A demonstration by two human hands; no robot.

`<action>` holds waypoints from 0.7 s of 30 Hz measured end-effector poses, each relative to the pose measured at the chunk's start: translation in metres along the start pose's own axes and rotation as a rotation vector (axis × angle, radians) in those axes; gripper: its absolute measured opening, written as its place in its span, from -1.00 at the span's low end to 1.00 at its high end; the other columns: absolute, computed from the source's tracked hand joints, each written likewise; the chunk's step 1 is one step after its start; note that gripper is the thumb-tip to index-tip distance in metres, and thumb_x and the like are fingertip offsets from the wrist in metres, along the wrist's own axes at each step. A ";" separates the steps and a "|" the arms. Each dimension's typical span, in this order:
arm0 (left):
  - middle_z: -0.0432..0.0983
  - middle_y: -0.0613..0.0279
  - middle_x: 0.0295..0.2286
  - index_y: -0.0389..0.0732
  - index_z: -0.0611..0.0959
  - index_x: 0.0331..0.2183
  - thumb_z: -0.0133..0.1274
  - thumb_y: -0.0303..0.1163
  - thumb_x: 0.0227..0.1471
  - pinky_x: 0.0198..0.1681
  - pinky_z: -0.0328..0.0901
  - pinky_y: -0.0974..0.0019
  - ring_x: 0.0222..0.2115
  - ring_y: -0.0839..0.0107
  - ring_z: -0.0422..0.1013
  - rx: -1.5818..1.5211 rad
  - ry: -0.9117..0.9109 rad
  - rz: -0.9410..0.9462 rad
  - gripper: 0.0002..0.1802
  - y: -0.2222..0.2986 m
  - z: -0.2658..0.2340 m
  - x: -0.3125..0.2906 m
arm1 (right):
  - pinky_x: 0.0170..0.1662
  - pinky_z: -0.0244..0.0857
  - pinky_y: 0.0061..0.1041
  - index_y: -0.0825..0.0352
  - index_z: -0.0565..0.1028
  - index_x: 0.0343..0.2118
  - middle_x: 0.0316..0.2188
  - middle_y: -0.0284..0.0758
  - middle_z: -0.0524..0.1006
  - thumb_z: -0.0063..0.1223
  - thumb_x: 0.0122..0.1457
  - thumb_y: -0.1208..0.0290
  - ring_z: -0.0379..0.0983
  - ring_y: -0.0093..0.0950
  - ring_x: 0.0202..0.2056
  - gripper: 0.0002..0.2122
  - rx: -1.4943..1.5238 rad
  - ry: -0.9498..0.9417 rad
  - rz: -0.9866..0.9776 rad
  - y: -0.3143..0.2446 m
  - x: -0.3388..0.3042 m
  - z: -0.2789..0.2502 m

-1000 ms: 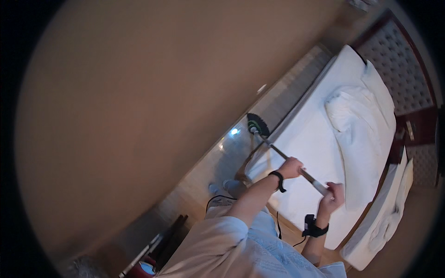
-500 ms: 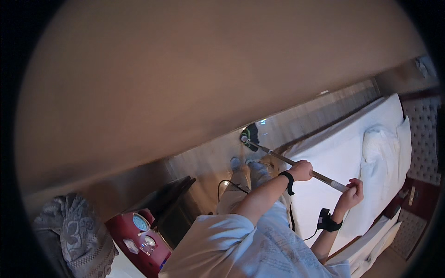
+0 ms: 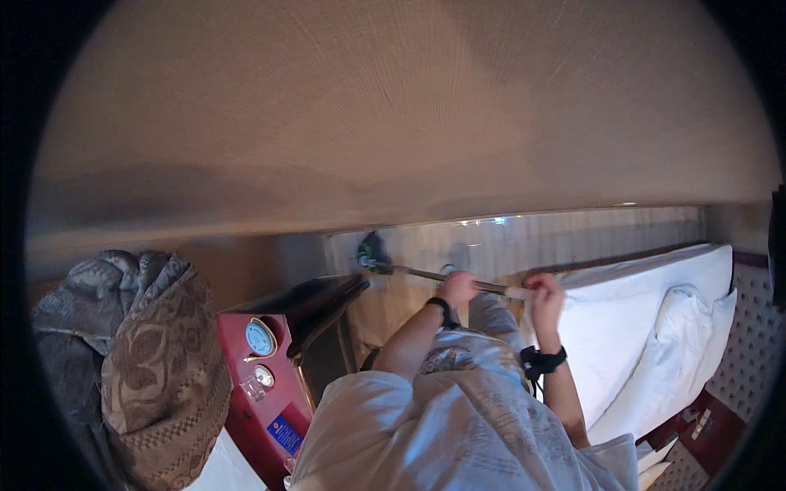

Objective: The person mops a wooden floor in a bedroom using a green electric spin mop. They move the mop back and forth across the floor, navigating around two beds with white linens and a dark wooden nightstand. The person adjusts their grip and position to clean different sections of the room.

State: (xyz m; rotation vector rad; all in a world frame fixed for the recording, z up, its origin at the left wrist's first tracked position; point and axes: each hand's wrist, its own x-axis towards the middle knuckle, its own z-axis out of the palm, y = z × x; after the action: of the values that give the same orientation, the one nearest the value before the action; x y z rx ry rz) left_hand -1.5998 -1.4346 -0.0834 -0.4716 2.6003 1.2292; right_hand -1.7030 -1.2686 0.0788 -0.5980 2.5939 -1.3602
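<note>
A long-handled mop (image 3: 417,272) lies slantwise across the view ahead of me. Its dark head with green parts (image 3: 372,254) rests on the floor by the wall and looks blurred. My left hand (image 3: 460,286) is closed around the middle of the pole. At the pale upper end of the handle, my right hand (image 3: 547,296) has its fingers curled against the grip, slightly smeared by motion. Both wrists wear black bands.
A bed with white bedding (image 3: 614,335) stands on the right. To the left are a red table (image 3: 282,401) with a clock, a glass and a blue card, a black cabinet (image 3: 327,303) and a patterned brown blanket (image 3: 164,352). A beige wall (image 3: 409,123) runs across the front.
My view has turned, bringing the red table and blanket further in. The mop, held in both hands, has swung left, its head now beside the black cabinet and its pole lying flatter.
</note>
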 end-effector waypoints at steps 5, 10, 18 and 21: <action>0.42 0.00 -0.65 -0.26 0.51 -0.66 0.14 -0.37 -0.25 -0.40 0.28 0.09 -0.54 0.04 0.38 -0.167 0.189 -0.169 -0.82 -0.052 -0.034 -0.056 | -0.34 0.34 -0.24 0.23 0.51 -0.34 -0.47 -0.12 0.51 -0.13 0.02 0.51 0.46 -0.13 -0.41 -0.82 -0.275 -0.466 -0.069 -0.037 -0.009 0.045; 0.43 0.08 -0.51 -0.20 0.51 -0.54 0.12 -0.38 -0.24 -0.17 0.20 0.14 -0.33 0.09 0.33 -0.168 0.575 -0.304 -0.86 -0.099 0.026 -0.074 | -0.37 0.35 -0.19 0.09 0.48 -0.18 -0.50 -0.15 0.52 -0.04 0.08 0.22 0.47 -0.13 -0.43 -0.75 -0.462 -0.831 -0.119 -0.052 -0.017 0.054; 0.42 0.16 -0.43 -0.08 0.53 -0.48 0.12 -0.47 -0.37 -0.02 0.07 0.11 -0.24 0.09 0.29 -0.058 0.631 -0.196 -0.77 -0.031 0.054 -0.057 | -0.38 0.34 -0.19 -0.01 0.52 -0.16 -0.55 -0.13 0.50 -0.04 0.09 0.12 0.46 -0.13 -0.47 -0.74 -0.441 -0.792 -0.040 -0.035 -0.018 -0.031; 0.44 0.22 -0.46 0.00 0.54 -0.53 0.14 -0.42 -0.39 -0.10 0.10 0.11 -0.27 0.14 0.32 -0.001 0.523 -0.053 -0.81 0.016 0.069 -0.026 | -0.40 0.33 -0.23 0.06 0.56 -0.25 -0.58 -0.15 0.50 -0.02 0.08 0.15 0.45 -0.15 -0.49 -0.77 -0.430 -0.690 0.019 -0.010 -0.008 -0.091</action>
State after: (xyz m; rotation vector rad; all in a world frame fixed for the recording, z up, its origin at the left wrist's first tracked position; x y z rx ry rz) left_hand -1.5772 -1.3662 -0.1068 -0.9690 2.9773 1.2184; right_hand -1.7214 -1.2018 0.1386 -0.9016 2.2726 -0.4416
